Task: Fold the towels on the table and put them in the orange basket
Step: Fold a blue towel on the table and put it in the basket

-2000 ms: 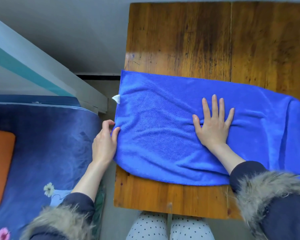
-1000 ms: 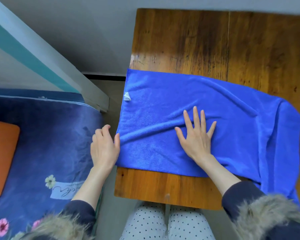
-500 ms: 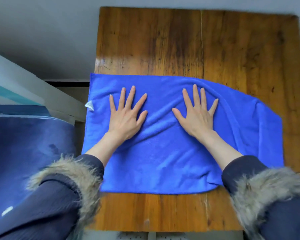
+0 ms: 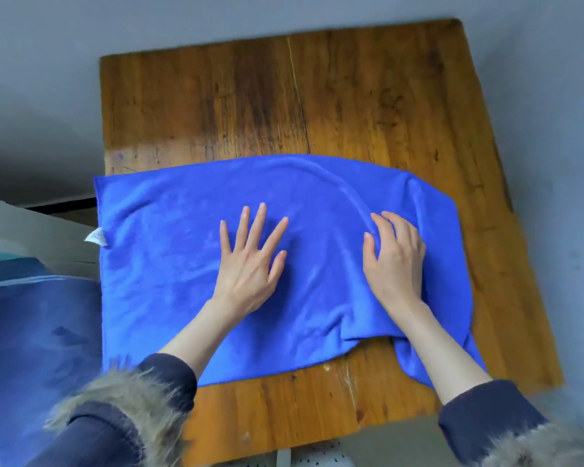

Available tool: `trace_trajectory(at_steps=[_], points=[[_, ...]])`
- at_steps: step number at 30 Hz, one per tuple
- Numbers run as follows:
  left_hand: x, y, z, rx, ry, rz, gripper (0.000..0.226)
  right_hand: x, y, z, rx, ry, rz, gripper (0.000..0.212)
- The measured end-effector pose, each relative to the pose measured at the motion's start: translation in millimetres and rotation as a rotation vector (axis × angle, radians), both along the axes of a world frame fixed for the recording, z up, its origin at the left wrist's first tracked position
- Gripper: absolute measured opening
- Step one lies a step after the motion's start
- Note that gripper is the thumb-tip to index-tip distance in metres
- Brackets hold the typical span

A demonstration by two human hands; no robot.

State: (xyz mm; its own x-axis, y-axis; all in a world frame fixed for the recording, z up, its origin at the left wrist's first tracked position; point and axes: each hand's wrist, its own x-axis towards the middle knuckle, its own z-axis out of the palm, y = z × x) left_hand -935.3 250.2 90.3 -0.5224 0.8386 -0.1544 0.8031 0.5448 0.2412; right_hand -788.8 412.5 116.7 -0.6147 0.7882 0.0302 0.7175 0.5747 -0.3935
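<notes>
A blue towel [image 4: 189, 264] lies across the wooden counter [image 4: 284, 102] at mid-frame. The left hand [image 4: 250, 264] presses it flat, fingers [image 4: 260, 224] spread and released. The right hand [image 4: 397, 261] rests on a ridge at right, fingers [image 4: 381, 230] loosely curved, grasping nothing.

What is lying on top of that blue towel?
Both hands rest on the towel: the left hand flat with spread fingers, the right hand with fingers bent at a ridge in the cloth. The table beneath the towel is hidden.
</notes>
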Motion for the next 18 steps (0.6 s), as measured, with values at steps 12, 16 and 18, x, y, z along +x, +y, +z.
trace_trajectory(at_steps=[12,16,18], points=[[81.6,70.8,-16.9,-0.087,0.033,-0.204,0.056,124.2,60.0,-10.3,-0.442,-0.169,-0.551,0.036],[83.3,72.8,-16.7,-0.111,0.046,-0.205,0.056,125.1,92.7,-5.0,-0.460,-0.105,-0.540,0.018],[84.7,72.6,-16.4,-0.127,0.048,-0.201,0.057,121.5,112.9,1.6,-0.385,-0.027,-0.569,0.013]])
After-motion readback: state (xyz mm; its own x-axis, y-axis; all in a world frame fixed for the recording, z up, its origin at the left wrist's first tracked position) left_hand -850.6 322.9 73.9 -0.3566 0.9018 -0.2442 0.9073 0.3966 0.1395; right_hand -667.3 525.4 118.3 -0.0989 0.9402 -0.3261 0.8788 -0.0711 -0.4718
